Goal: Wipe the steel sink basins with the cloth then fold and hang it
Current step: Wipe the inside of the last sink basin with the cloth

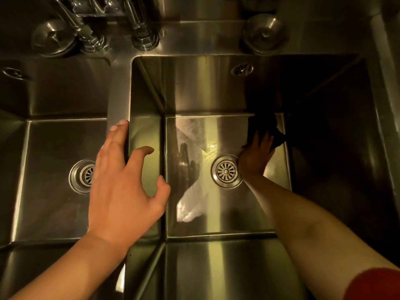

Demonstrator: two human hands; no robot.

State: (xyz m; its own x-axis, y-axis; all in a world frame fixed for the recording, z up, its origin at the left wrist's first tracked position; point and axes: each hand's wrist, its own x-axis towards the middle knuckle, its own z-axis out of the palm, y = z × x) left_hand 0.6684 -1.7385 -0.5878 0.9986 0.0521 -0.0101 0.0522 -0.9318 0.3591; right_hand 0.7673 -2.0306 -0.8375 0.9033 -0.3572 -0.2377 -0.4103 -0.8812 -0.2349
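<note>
Down in the sink, head view only:
Right basin: your right hand is on the floor, far-right corner, just past the drain.
Cloth: dark, bunched under your fingers; you're pressing it flat to the steel w/ fingers spread over it, not pinching.
Left hand: loose and spread, holds nothing; fingertips touch the divider btwn the basins, thumb hangs over the right basin.
Left basin: no cloth in it; can't tell if it's been wiped.
Progress: wet streaks on the right floor nr the drain suggest wiping is underway there; walls look dry or too dark to judge.
Left to do, by my read: finish right basin, do the left basin, then fold + hang. No hanging spot in view.
</note>
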